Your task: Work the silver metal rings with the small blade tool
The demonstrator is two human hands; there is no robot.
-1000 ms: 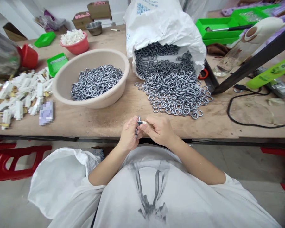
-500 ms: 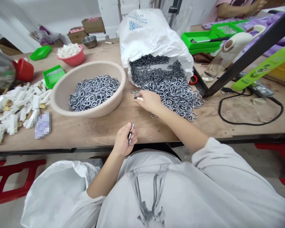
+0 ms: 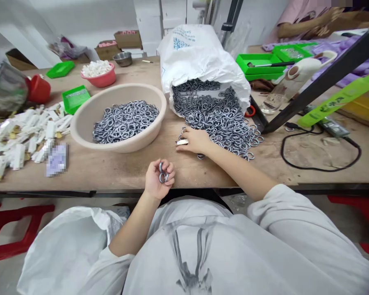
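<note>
My left hand [image 3: 158, 184] is palm up above the table's front edge, fingers curled round a few grey rings [image 3: 162, 177]. In my right hand [image 3: 197, 140] is a small white piece with a dark tip [image 3: 182, 142], its kind too small to make out. That hand touches the table at the left edge of a heap of grey rings [image 3: 226, 129], its fingertips beside a ring there. The heap spills from the mouth of a white sack [image 3: 199, 55] lying on its side. A beige basin [image 3: 119, 88] holding many similar rings stands to the left.
White pieces [image 3: 20, 153] lie heaped at the left, near a green tray [image 3: 75, 100] and a pink bowl [image 3: 103, 80]. A dark slanted bar [image 3: 310, 88] and a black cable [image 3: 283, 153] are on the right. Another person's arm [image 3: 307, 28] shows at the back right.
My left hand has turned palm up and its fingers have loosened, so the rings show more. The right hand has come slightly nearer, with the white piece still in it.
</note>
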